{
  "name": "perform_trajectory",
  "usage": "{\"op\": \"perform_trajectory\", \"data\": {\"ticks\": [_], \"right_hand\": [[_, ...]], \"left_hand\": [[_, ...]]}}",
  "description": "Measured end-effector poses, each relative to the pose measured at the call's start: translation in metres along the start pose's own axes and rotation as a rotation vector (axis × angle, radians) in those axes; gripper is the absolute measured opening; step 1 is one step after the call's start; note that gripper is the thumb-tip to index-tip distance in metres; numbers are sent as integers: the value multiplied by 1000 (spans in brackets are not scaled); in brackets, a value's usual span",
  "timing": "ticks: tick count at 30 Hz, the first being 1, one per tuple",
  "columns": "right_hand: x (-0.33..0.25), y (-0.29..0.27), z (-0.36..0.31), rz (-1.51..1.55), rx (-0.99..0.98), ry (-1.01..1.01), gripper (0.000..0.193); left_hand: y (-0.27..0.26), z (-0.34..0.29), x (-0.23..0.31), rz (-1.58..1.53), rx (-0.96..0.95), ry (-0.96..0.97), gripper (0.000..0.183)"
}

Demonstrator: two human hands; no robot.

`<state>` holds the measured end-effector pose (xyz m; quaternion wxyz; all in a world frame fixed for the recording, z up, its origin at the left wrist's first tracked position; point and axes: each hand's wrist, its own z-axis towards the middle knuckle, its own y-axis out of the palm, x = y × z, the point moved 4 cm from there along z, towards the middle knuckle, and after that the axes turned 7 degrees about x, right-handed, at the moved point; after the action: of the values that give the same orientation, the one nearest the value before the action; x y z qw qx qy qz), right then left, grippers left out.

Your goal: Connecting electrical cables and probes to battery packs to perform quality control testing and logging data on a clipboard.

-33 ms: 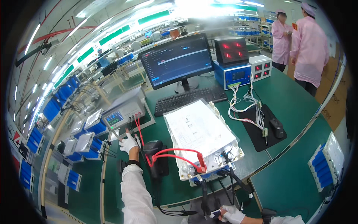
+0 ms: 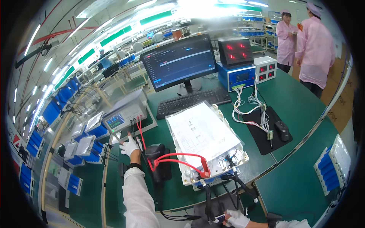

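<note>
My left hand [image 2: 131, 146], in a white glove with bare fingertips, reaches just below the front of a grey bench meter [image 2: 124, 114]. Its fingers are stretched apart and hold nothing. At the lower edge, my right hand [image 2: 236, 219], gloved likewise, pinches a small cable connector [image 2: 219, 218] on a black cable bundle. The bundle runs up to a battery pack [image 2: 186, 175] with a white frame and blue cells, topped by a printed sheet [image 2: 202, 131]. A red clip [image 2: 205, 168] with red leads sits on the pack's near end.
A monitor [image 2: 180, 60] and keyboard [image 2: 194, 102] stand behind the pack. A blue tester [image 2: 237, 77] with white wires and a mouse [image 2: 281, 130] are to the right. A black handheld device [image 2: 156, 152] lies near my left forearm. More battery packs [image 2: 333, 165] flank the bench; two people stand far right.
</note>
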<state>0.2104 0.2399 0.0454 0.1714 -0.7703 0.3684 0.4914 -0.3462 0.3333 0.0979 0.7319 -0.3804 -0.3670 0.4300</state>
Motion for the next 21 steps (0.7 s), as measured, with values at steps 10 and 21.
{"op": "perform_trajectory", "data": {"ticks": [10,21], "right_hand": [[14,2,11,5,-44,-5,19],[13,5,1,48,-59,-57,16]], "left_hand": [[10,20,-3,-93,143,-12,35],[-1,2,6,-126,118,77,32]]}}
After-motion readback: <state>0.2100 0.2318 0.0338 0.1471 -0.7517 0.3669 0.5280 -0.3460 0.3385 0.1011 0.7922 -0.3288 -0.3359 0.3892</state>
